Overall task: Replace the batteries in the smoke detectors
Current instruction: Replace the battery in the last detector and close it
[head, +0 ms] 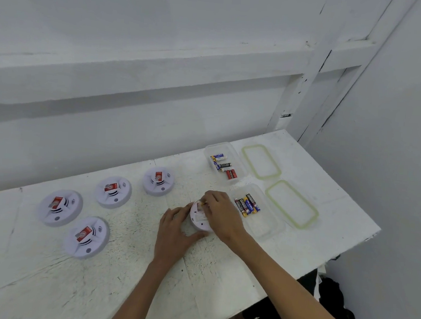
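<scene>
A white smoke detector (199, 217) lies back side up on the white table (120, 265), tilted toward me. My left hand (174, 232) grips its near-left rim. My right hand (221, 210) reaches over its top and pinches a small battery (203, 203) at the detector's upper edge. Several other smoke detectors lie face up to the left, each with a red tag; the nearest one (158, 181) is just beyond my left hand. A clear box (264, 226) right of my right hand holds several batteries. A second clear box (235, 151) further back holds several more.
Two clear lids with green seals (261, 162) (291, 203) lie right of the boxes near the table's right edge. A white wall runs behind the table. A dark bag (329, 302) sits on the floor below the table's right corner.
</scene>
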A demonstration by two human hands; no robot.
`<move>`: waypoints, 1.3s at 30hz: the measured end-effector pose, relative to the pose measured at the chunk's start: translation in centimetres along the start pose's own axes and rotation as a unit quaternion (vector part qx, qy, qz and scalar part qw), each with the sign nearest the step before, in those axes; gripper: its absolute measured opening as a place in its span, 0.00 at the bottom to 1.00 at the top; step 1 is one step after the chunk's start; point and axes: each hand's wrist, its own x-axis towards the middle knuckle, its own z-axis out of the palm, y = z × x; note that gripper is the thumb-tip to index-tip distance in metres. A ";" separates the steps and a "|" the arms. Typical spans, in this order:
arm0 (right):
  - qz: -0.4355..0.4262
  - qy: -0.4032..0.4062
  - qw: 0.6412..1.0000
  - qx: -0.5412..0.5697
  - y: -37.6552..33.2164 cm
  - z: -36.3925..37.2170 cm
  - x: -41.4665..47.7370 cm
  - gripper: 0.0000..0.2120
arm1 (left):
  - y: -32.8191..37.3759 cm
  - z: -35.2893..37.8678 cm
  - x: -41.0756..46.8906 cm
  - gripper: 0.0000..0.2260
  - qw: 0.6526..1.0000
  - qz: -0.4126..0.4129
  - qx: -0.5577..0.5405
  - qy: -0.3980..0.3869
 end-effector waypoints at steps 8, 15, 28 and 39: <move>0.146 0.177 0.962 0.149 3.8 -3.8 -0.5 0.07 | 0.0 -0.3 -0.3 0.40 1.000 -0.006 -0.001 -0.005; 0.216 0.098 0.965 0.114 7.1 -3.5 -1.2 0.09 | -0.3 0.0 -0.3 0.41 1.000 -0.025 0.003 -0.015; 0.163 0.143 0.967 0.134 5.9 -5.1 1.9 0.04 | -0.8 0.3 -0.3 0.41 0.999 -0.041 0.010 -0.018; 0.086 -0.093 0.992 -0.017 6.7 -3.7 13.5 0.28 | -0.5 0.3 0.0 0.39 0.998 -0.058 -0.023 -0.007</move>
